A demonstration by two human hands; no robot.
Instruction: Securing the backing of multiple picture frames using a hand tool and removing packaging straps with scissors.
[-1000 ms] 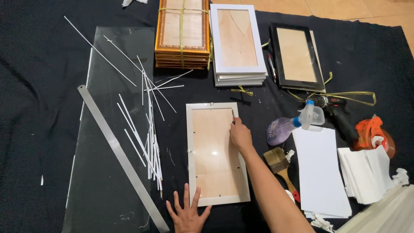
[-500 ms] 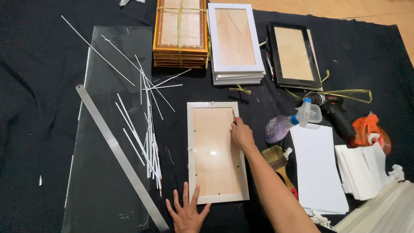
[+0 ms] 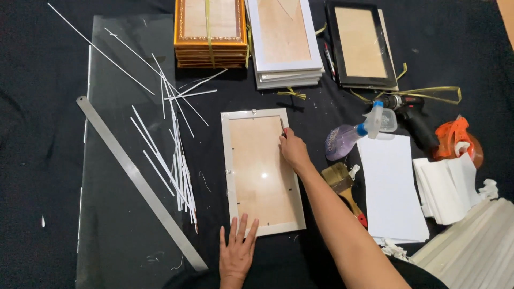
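White picture frame [image 3: 261, 171] lies face-down; left hand [image 3: 237, 251] presses flat, fingers spread, while right hand [image 3: 293, 151] pinches a small dark tool at its edge, apparently fastening the backing board.

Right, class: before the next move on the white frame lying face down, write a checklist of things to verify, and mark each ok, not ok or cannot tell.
1. White frame lies flat on the black cloth: ok.
2. Left hand presses the frame's bottom edge: ok.
3. Right hand is at the frame's right edge with a small tool: ok.
4. What kind of tool it is: cannot tell.
5. Brown backing board sits inside the frame: ok.
6. Loose white strips and metal ruler lie apart from the frame: ok.
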